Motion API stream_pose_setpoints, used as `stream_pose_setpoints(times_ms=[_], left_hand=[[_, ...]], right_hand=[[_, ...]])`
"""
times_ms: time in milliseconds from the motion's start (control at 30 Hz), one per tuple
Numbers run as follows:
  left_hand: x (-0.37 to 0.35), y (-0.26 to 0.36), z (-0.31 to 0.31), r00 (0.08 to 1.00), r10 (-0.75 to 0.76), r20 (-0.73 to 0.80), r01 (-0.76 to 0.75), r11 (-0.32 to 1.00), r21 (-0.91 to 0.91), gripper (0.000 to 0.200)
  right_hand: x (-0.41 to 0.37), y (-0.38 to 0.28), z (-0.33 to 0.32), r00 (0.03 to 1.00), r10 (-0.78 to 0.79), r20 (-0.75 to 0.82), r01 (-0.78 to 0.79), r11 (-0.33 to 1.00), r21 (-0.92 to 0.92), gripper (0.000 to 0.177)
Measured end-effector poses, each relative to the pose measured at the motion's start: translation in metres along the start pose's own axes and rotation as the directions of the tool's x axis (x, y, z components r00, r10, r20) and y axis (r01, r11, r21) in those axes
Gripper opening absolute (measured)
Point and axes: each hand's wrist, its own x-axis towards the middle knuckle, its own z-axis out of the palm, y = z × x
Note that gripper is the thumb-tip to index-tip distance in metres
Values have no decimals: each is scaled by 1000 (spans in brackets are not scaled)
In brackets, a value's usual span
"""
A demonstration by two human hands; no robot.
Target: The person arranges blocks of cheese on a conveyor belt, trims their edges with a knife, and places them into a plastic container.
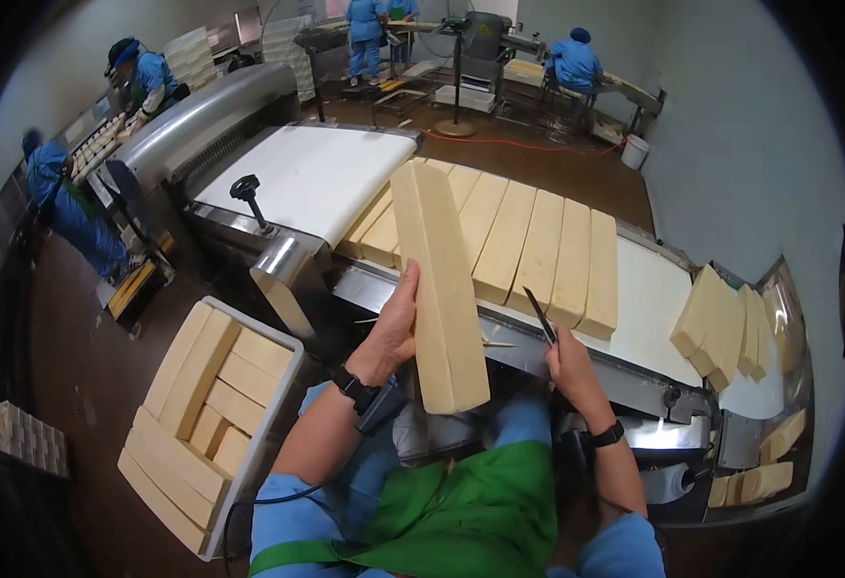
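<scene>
My left hand [392, 329] is wrapped round the side of a long pale-yellow cheese block [439, 299], held tilted up in front of me. My right hand [573, 368] grips a small dark knife [539, 314], its blade pointing up and to the left, apart from the held block. Behind them, a row of similar cheese blocks [541, 249] lies side by side on the white conveyor belt [649, 299]. Thin pale trimmings [500, 344] rest on the metal ledge between my hands.
A grey bin [292, 358] holding several blocks stands at lower left. More blocks [710, 323] lie at the belt's right end. A metal machine [212, 111] with a black knob [246, 189] is on the left. Several co-workers in blue [575, 64] work farther back.
</scene>
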Motion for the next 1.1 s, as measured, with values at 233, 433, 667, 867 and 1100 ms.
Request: stream_pose_setpoints(times_ms=[233,433,667,867,1100], left_hand=[[2,-4,3,999,17,52,-18,999,29,51],[4,-7,0,996,48,77,-50,998,27,50],[4,2,0,994,93,62,-97,994,49,50],[5,-9,9,993,55,103,-60,997,51,51],[5,-1,2,994,70,86,-76,994,78,54]], right_hand=[[23,-126,-28,987,-157,40,143,961,237,17],[35,-143,-22,960,-280,12,277,954,111,22],[7,-128,-23,952,-297,77,291,954,72,22],[30,-140,-22,954,-297,-35,299,953,44,22],[1,-128,-26,940,-327,95,322,944,70,22]])
